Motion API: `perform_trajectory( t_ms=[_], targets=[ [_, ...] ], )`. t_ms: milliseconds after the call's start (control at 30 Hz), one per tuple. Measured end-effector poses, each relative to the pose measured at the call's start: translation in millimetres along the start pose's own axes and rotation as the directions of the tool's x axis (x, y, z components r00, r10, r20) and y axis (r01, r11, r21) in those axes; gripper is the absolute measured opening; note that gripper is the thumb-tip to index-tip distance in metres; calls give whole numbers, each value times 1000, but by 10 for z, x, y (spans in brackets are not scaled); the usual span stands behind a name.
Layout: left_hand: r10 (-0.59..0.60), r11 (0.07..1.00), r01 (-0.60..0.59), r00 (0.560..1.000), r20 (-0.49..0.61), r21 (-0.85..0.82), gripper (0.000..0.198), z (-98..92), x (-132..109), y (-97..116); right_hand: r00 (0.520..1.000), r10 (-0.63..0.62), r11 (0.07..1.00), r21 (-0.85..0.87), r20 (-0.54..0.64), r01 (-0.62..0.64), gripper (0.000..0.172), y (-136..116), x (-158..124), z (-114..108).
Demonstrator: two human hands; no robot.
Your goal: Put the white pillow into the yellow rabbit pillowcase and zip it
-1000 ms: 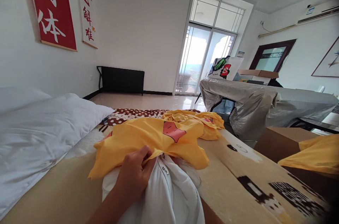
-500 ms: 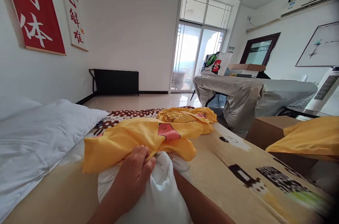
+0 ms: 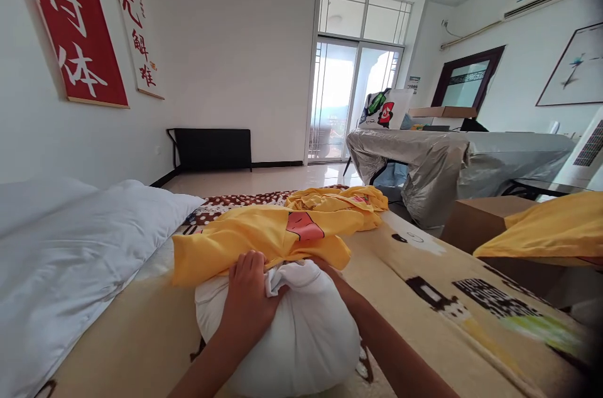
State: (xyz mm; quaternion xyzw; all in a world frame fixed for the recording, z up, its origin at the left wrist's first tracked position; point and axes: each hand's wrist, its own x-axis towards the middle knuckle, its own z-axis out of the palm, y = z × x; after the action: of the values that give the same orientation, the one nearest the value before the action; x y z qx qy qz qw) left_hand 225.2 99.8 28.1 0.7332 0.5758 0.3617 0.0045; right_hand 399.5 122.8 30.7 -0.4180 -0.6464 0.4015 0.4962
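Observation:
A plump white pillow [image 3: 296, 329] is bunched up in front of me on the bed, its top end at the edge of a yellow pillowcase [image 3: 254, 225] with a red-pink print. My left hand [image 3: 252, 291] is closed at that edge, its fingers over the yellow cloth and its thumb against the pillow's gathered top. On the pillow's far right side lies my right hand [image 3: 327, 269]; its fingers are hidden behind the pillow and beneath the cloth. Behind the pillowcase is another crumpled piece of yellow cloth [image 3: 362, 197].
White pillows [image 3: 108, 235] lie along the left of the bed, on a patterned beige blanket [image 3: 391, 279]. At the right, yellow cloth [image 3: 556, 222] drapes over a cardboard box [image 3: 480, 219]. A table under silver sheeting [image 3: 424, 159] stands beyond, with a bag [image 3: 384, 109] on it.
The white pillow has come further into view and looks rounder, pushed up against the pillowcase. My right hand, hidden before, now shows partly at the pillow's right side.

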Motion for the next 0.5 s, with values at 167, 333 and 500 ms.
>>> perform_trajectory(
  t_ms=[167,333,500],
  targets=[
    [-51,996,50,999,-11,-78,31,-104,149,11,944,-324,851,-452,-54,266,35,-127,-424,-384],
    [-83,982,79,996,-18,-174,36,-142,443,122,816,-568,355,-863,107,360,49,-323,-655,-93],
    [-123,951,111,992,-24,-290,26,-113,659,146,919,-385,257,-945,91,201,67,-286,-439,465]
  ],
)
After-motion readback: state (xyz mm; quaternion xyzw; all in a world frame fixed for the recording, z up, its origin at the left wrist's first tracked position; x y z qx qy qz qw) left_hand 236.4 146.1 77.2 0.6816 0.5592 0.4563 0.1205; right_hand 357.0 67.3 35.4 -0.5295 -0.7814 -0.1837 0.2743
